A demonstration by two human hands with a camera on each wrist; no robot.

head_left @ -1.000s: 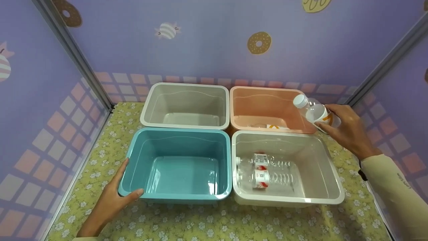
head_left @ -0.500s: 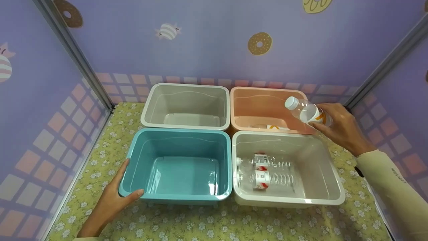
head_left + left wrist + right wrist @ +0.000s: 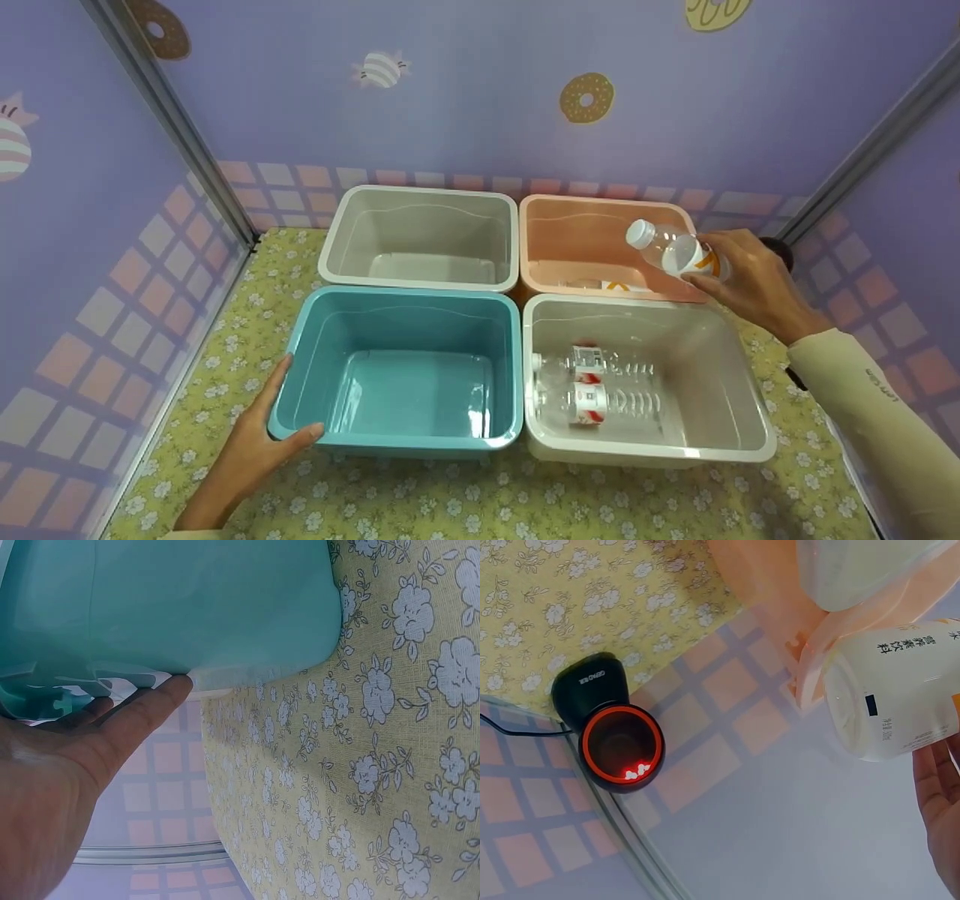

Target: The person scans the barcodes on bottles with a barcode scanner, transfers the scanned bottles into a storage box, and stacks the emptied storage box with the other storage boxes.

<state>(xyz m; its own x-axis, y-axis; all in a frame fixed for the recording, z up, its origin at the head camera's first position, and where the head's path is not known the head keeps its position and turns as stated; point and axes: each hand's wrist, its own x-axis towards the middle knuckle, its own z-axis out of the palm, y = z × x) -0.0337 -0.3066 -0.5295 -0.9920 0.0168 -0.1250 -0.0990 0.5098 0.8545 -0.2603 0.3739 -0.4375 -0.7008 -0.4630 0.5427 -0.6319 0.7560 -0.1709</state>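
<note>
My right hand grips a clear plastic bottle with a white cap and a white-and-orange label. It holds the bottle tilted above the right part of the peach bin, cap pointing left. In the right wrist view, the bottle's base and printed label show beside the fingers. My left hand touches the front left corner of the teal bin. Its thumb lies at the front rim, and its straight fingers rest against the outer wall. Another bottle with an orange-marked label lies partly hidden inside the peach bin.
A cream bin at front right contains two clear bottles with red-and-white labels, lying down. A grey bin stands at back left. A black scanner with a glowing red ring stands by the right wall on the flowered cloth.
My right hand has carried the bottle leftward, from the peach bin's right edge to further over it. The left hand and the bins have stayed in place.
</note>
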